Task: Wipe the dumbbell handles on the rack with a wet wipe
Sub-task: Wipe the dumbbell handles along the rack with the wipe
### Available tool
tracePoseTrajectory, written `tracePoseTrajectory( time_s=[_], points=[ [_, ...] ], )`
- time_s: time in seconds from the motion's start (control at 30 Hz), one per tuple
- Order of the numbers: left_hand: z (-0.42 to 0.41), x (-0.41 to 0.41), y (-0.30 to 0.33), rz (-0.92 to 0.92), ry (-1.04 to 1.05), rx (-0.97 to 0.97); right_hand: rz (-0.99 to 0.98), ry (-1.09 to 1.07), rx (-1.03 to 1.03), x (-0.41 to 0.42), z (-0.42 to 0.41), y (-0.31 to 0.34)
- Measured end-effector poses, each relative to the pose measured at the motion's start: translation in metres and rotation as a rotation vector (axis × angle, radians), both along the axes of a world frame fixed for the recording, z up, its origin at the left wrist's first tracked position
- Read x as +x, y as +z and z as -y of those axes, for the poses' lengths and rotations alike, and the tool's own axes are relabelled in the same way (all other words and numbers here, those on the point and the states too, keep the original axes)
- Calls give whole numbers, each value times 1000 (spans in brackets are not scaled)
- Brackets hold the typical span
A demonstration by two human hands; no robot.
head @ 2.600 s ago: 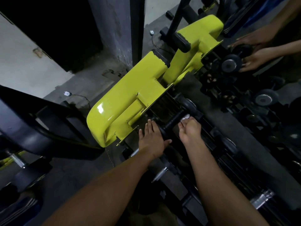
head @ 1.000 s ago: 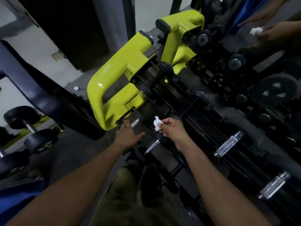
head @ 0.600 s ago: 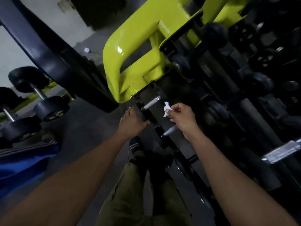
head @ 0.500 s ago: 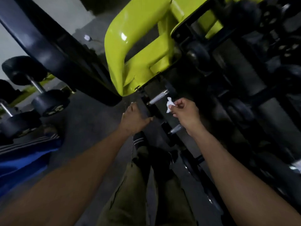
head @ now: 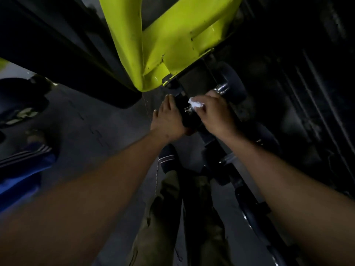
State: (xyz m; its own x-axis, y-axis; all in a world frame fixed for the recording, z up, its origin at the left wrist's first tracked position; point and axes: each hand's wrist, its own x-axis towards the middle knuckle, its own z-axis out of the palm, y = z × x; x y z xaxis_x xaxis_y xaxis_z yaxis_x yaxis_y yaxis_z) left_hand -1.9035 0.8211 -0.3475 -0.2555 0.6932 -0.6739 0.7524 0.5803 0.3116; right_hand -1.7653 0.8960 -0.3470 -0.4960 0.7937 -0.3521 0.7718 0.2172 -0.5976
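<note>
Two hands work just below the yellow-green steel frame [head: 172,35]. Right hand [head: 215,112] pinches the soft, crumpled white wet wipe [head: 195,103] against the rigid chrome dumbbell handle [head: 221,89]; left hand [head: 167,120], fingers straight, braces the heavy black dumbbell head [head: 189,116]. Keep the pinch firm: wet chrome is likely slippery.

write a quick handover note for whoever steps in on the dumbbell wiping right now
Right hand: pinches the wet wipe and presses it on the chrome dumbbell handle at the rack's end, just below the yellow frame.
Left hand: fingers straight, resting on that dumbbell's near black head, steadying it.
Done: wipe is on this handle; how clean it is cannot be told.
Left: finish this handle, then the next chrome handle nearer you and the others along the rack.
</note>
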Motion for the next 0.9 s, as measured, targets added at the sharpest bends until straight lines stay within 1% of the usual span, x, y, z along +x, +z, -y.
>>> tracePoseTrajectory(
  time_s=[0.13, 0.2, 0.23, 0.3, 0.37, 0.4, 0.47, 0.5, 0.57, 0.7, 0.73, 0.83, 0.9],
  points=[
    [5, 6, -14, -61, 5, 58, 110, 310, 102, -12, 7, -32],
    [6, 6, -13, -73, -11, 52, 135, 421, 201, -12, 8, -31],
    [6, 7, -13, -82, -16, 50, 140, 441, 211, -10, 6, -26],
    [5, 7, -12, -99, -22, 45, 189, 440, 236, 0, -2, -20],
    [4, 9, -10, -118, -23, 30, 306, 435, 418, 10, -9, -13],
    [4, 9, -10, -125, -19, 22, 352, 379, 444, 15, -12, -13],
    [4, 10, -9, -133, -7, 14, 420, 299, 413, 20, -12, -14],
    [4, 11, -9, -135, -5, 11, 417, 265, 393, 20, -8, -16],
    [4, 13, -8, -139, -1, 7, 357, 240, 357, 12, 3, -18],
    [5, 14, -11, -161, 3, 35, 225, 413, 194, -5, 24, -19],
    [5, 13, -12, -157, 3, 33, 183, 419, 160, -4, 25, -21],
    [6, 13, -12, -130, 11, 26, 15, 372, 82, 7, 24, -35],
    [7, 14, -12, -121, 19, 29, -95, 283, -3, 18, 21, -41]
  ],
)
